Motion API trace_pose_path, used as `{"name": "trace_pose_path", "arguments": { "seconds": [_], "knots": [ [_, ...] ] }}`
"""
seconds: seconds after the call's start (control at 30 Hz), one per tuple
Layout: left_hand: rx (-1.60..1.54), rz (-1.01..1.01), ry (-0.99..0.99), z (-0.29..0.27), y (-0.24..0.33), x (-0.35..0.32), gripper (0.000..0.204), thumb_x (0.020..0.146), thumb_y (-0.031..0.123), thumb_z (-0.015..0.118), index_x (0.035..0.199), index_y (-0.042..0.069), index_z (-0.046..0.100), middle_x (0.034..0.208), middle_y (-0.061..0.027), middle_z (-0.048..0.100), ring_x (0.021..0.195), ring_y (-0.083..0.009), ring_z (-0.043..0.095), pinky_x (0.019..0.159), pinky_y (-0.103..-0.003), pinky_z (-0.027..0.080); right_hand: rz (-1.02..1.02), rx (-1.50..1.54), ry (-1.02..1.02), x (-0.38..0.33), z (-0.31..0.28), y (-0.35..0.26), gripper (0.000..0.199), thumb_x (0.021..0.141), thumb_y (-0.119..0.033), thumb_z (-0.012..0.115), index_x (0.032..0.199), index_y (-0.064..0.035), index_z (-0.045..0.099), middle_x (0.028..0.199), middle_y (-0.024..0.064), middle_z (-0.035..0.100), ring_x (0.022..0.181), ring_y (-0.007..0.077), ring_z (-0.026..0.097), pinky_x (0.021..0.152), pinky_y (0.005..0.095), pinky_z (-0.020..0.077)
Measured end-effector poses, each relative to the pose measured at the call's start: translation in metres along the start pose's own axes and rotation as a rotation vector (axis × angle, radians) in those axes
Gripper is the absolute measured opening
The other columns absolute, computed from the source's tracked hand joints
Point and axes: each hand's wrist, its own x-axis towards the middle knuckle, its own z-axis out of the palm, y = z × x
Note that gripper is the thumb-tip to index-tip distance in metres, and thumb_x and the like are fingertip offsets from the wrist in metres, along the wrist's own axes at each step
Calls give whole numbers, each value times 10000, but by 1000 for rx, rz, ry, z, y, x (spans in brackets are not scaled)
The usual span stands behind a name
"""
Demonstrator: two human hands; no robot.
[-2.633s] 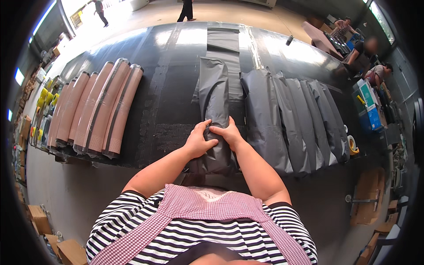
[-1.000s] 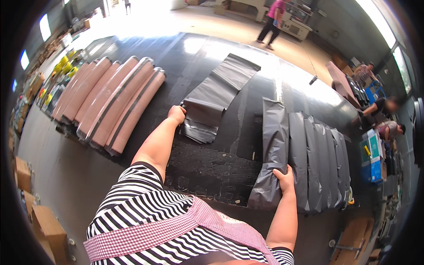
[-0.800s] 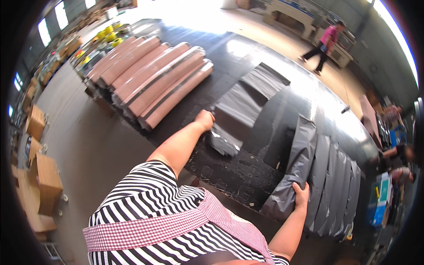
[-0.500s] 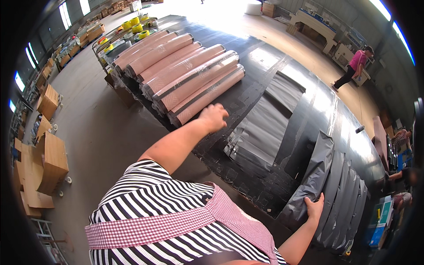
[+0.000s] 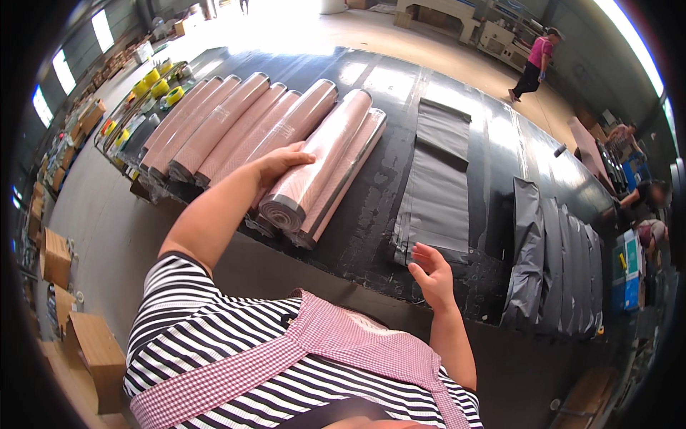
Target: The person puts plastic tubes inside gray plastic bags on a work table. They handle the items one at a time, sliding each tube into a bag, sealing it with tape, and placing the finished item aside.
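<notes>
My left hand (image 5: 280,161) lies flat on top of a pink paper-wrapped roll (image 5: 320,160) in a row of several such rolls (image 5: 214,125) on the black table (image 5: 379,79). The fingers are spread over the roll, not closed round it. My right hand (image 5: 432,269) hovers open near the lower end of a flat grey bag (image 5: 436,182) spread on the table, fingers apart and holding nothing. To the right lies a row of packed grey bags (image 5: 554,268), overlapping side by side.
Cardboard boxes (image 5: 61,261) stand on the floor at the left. Yellow tape rolls (image 5: 161,82) sit beyond the pink rolls. A person in a pink top (image 5: 532,64) walks at the far side, and other people (image 5: 647,207) work at the right edge.
My view has swung left. My right hand let go of the packed grey bag and moved to the flat bag. My left hand moved from the flat bag onto the pink roll.
</notes>
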Motion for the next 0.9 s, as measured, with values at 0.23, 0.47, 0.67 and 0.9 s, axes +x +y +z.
{"name": "trace_pose_path", "arguments": {
  "seconds": [0.23,0.47,0.67,0.9],
  "knots": [
    [-1051,109,-562,133,-82,2,1054,766,634,699,1480,-25,291,1355,-306,476,1164,-389,588,912,-495,560,184,877,-216,56,50,-5,574,939,-410,638,1349,-30,508,1198,140,638,1084,245,633,950,361,505],
    [47,-99,-507,206,-137,47,306,977,290,577,1121,25,627,1098,-82,671,1072,-240,633,949,-400,500,246,1107,62,18,-29,-13,658,854,-459,688,1286,5,515,1104,183,655,984,316,668,897,458,554],
    [1243,634,-350,246,-130,130,228,854,155,644,1034,17,668,1102,-147,633,1103,-358,574,950,-414,471,329,952,271,-42,-98,25,587,818,-300,758,1243,26,516,1045,173,663,894,281,691,828,429,581],
    [1590,794,-304,255,-148,170,148,798,98,598,923,41,654,1015,-133,602,963,-314,598,858,-389,518,312,801,362,-65,-121,42,649,796,-241,782,1299,5,454,1069,141,619,896,227,655,806,386,575]
  ]
}}
